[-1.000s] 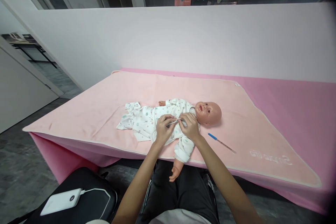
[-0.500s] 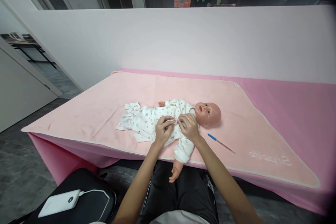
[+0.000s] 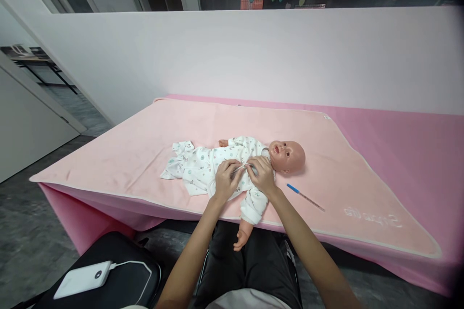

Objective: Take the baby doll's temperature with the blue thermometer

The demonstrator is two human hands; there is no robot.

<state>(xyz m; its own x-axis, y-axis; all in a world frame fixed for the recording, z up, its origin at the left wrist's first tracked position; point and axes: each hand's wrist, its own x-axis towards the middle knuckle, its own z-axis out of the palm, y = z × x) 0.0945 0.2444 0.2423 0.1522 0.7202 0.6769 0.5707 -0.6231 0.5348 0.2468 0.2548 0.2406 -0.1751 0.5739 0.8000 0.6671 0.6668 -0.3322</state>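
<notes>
Head view: a long counter [image 3: 406, 154] under a pink cover runs along a white partition wall [image 3: 253, 58]. A paler pink blanket [image 3: 145, 145] is spread over it, its near edge hanging off the front; it gives a soft bed for what lies on it. Pale stitched writing [image 3: 373, 217] sits in the blanket's near right corner, upside down from here and too faint to read.

A doll [image 3: 250, 164] lies on its back in the blanket's middle, head to the right, one arm dangling over the near edge. It wears a white printed suit [image 3: 195, 166], whose loose lower part lies flat to the left.

The left hand [image 3: 224, 181] and right hand [image 3: 261, 176] meet over the doll's chest, fingertips pinched together on a thin white tie [image 3: 239, 168] of the suit, drawn between them as if for knotting.

A thermometer [image 3: 305, 197] with a blue end lies just right of the doll, apart from it. At lower left a white power bank [image 3: 82, 279] rests on a black bag [image 3: 123, 275], its cable looping off.
</notes>
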